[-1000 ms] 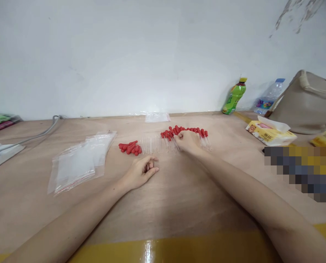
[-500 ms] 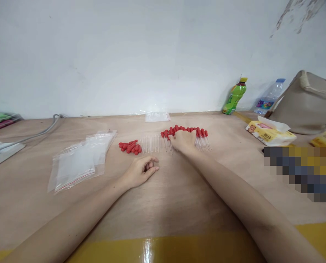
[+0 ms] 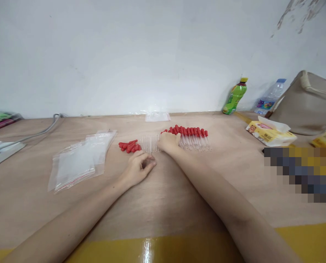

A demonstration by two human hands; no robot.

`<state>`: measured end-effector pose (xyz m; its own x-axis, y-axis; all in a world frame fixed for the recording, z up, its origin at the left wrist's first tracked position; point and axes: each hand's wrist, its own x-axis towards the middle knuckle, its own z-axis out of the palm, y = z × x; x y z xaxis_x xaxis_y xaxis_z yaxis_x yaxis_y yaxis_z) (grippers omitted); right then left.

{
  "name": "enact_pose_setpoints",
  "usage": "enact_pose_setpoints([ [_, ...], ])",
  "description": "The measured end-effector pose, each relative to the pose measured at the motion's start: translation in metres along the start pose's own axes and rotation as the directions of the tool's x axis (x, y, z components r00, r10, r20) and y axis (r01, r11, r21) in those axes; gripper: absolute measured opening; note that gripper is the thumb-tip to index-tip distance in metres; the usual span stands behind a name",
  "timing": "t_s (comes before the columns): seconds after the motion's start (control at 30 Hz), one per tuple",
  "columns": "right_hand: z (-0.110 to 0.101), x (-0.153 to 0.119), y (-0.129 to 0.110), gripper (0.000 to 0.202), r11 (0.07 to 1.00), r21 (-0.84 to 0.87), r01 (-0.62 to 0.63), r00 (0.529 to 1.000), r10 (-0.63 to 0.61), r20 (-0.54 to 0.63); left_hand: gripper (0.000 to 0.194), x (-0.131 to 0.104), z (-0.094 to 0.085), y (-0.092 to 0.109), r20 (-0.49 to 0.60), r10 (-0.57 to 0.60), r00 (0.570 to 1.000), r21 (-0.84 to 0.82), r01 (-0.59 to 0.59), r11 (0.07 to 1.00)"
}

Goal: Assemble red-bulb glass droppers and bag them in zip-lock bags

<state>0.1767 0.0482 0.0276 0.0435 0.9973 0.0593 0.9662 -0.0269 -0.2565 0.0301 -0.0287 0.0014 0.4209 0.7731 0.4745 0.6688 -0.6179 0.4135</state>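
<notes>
My left hand (image 3: pixel 139 166) rests at the near side of a small pile of red rubber bulbs (image 3: pixel 128 146). Its fingers are loosely curled, with a gap to the thumb, and nothing shows between them. Just right of the pile lies a row of clear thin tubes (image 3: pixel 150 143). My right hand (image 3: pixel 169 141) covers the right end of that row and the left end of a row of droppers (image 3: pixel 194 136), clear tubes topped with red bulbs. That hand is bent into a closed shape, knuckles up; its fingertips and anything in them are hidden.
Clear zip bags (image 3: pixel 78 162) lie overlapped at the left, near a grey cable (image 3: pixel 39 133). Another small bag (image 3: pixel 157 117) is by the wall. On the right are a green bottle (image 3: pixel 235 96), a clear bottle (image 3: pixel 269 98), a tissue pack (image 3: pixel 269 134) and a beige bag (image 3: pixel 308 106).
My right hand has moved left along the row of droppers, uncovering its middle. My left hand has shifted slightly up and left, now partly overlapping the red bulbs.
</notes>
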Motion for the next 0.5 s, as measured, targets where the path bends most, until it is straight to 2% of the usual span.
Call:
enact_pose_setpoints([
  [0.1, 0.000, 0.004, -0.002, 0.017, 1.000, 0.021, -0.020, 0.999, 0.020, 0.039, 0.015, 0.006, -0.011, -0.013, -0.238, -0.110, 0.965, 0.176, 0.154, 0.972],
  [0.17, -0.001, 0.003, -0.002, 0.016, 1.000, 0.026, -0.014, 0.999, 0.013, 0.042, 0.019, 0.010, -0.020, -0.024, -0.312, -0.148, 0.938, 0.267, 0.236, 0.934],
  [0.33, -0.010, -0.015, 0.013, 0.022, 0.995, 0.039, 0.097, 0.994, -0.095, -0.045, 0.032, 0.014, -0.029, -0.044, -0.316, -0.156, 0.936, 0.421, 0.286, 0.861],
  [0.5, -0.013, -0.047, 0.053, 0.022, 0.959, 0.059, 0.279, 0.944, -0.262, -0.200, 0.029, 0.015, -0.024, -0.046, -0.288, -0.144, 0.947, 0.433, 0.263, 0.862],
])
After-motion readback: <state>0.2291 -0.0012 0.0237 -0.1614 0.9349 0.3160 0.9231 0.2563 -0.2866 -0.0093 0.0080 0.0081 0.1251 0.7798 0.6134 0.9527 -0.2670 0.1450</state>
